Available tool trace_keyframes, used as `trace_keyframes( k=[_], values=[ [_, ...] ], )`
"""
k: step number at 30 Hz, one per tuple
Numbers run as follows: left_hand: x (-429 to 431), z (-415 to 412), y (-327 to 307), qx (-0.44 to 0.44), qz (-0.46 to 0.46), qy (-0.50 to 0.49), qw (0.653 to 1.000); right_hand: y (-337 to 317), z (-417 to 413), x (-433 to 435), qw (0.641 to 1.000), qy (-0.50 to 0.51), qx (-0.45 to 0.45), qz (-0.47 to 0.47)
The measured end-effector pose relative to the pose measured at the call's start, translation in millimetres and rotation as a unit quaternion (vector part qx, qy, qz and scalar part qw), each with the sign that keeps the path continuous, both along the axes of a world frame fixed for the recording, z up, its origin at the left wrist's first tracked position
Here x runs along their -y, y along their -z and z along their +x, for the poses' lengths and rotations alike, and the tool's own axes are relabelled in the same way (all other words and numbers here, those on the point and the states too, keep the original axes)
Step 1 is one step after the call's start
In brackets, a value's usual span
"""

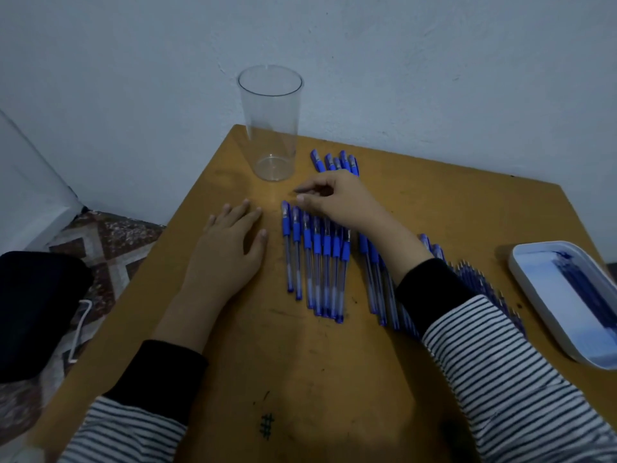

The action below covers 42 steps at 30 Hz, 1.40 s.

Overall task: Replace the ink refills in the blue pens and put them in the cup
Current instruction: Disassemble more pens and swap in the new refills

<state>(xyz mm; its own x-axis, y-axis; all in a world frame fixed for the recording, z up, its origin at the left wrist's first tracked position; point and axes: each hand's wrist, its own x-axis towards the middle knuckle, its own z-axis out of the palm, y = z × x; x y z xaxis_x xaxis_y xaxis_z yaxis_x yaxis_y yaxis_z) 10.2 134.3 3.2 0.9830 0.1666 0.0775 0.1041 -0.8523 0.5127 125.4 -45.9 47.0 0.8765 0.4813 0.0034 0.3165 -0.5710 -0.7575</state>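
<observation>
Lying flat on the worktop (300, 379), the left hand (230, 242) is resting palm down, its fingers straight and slightly spread, gripping nothing. It is sitting just left of a row of blue pens (317, 262), apart from them.

The pens are lying side by side, caps pointing away from the person and clear barrels pointing back toward them. The right hand (337, 202) is hovering over the cap ends of this row, thumb and forefinger reaching out to the left while the other fingers are curling under (whether anything is being pinched between them, I cannot tell). Its forearm is crossing a second batch (377, 289) of like pens, which is fanning out to the right and partly hiding beneath the striped sleeve (500, 362).

Beyond the right hand, a few more blue caps (334, 162) are poking out near the far edge.

The cup (270, 128), clear and tall, is standing upright at the far left corner of the worktop, with nothing showing inside it.

At the right edge a white tray (547, 244) is sitting, holding blue refills (582, 285) along its far side.
</observation>
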Motion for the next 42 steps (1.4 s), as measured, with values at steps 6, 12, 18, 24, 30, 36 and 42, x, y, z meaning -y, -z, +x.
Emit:
trace_keyframes(
  k=[6,12,18,24,30,36,42],
  values=[
    [24,-4,-8,0.038,-0.083,0.016,0.996,-4,4,45,0.992,0.083,-0.012,0.091],
    [56,-2,-6,0.066,-0.112,0.078,0.988,9,20,80,0.974,0.202,-0.028,0.102],
    [64,2,1,0.079,-0.089,0.123,0.985,15,20,80,0.983,0.172,-0.032,0.053],
    [62,2,5,0.064,-0.078,0.145,0.984,16,21,73,0.983,0.168,-0.047,0.052],
    [61,4,6,0.046,-0.047,0.154,0.986,13,23,76,0.983,0.173,-0.042,0.043],
    [62,2,5,0.041,-0.048,0.149,0.987,10,25,72,0.980,0.195,-0.027,-0.018],
    [62,3,3,0.033,-0.077,0.147,0.986,5,23,73,0.977,0.206,-0.015,-0.058]
  ],
)
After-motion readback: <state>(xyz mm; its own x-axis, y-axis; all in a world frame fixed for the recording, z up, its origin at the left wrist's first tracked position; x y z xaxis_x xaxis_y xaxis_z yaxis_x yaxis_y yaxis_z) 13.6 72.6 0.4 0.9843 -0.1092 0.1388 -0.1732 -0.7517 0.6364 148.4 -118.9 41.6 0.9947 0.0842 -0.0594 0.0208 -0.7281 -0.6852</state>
